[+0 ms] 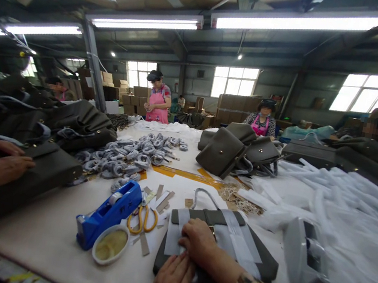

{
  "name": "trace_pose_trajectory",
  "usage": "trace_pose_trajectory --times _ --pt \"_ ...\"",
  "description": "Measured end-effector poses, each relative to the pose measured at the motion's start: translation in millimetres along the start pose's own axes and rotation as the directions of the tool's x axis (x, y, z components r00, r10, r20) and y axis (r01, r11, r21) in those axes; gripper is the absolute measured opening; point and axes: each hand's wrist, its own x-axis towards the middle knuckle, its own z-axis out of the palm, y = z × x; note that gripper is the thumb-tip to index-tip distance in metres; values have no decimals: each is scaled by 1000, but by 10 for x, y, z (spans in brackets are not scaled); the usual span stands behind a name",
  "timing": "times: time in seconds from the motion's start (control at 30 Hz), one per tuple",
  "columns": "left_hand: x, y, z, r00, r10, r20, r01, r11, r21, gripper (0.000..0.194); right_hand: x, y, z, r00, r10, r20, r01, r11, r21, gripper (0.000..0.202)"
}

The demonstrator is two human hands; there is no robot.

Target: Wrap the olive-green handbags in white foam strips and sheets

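Observation:
On the table in front of me lies a dark olive bag (259, 249), with a thin looped handle (209, 194) at its back edge. Translucent white wrapping (236, 235) is laid over its flap and clasp. My left hand (173, 280) rests at the bag's near left edge, fingers together over the wrapping and thumb by the rim. Just beyond it, my right hand (199, 241) presses on the left part of the flap with bent fingers. Its fingertips meet the wrapping, and whatever is between them is too small to tell.
Left of the bag are a blue tape dispenser (108, 215), yellow scissors (142, 219) and a small bowl (110, 244). A grey dispenser (310, 260) stands right. Bags (221, 152) and wrapped straps (139, 152) lie behind. Another person's hands (10, 161) are at far left.

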Motion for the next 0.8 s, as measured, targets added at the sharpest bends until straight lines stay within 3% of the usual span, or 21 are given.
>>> trace_pose_trajectory --times 0.2,0.4,0.6,0.8 --pt "-132 -57 239 993 45 -107 -41 999 36 36 44 125 -59 998 52 -33 -51 998 20 10" --pt "-173 -132 267 987 118 -112 -111 992 63 34 214 218 -194 995 82 -52 -81 997 5 20" --pt "-156 -129 316 981 90 -170 -82 995 54 53 394 361 -338 999 7 45 -7 1000 -5 44" --pt "-159 -156 280 983 163 -89 -157 985 72 44 430 487 -338 984 -17 179 11 999 34 71"
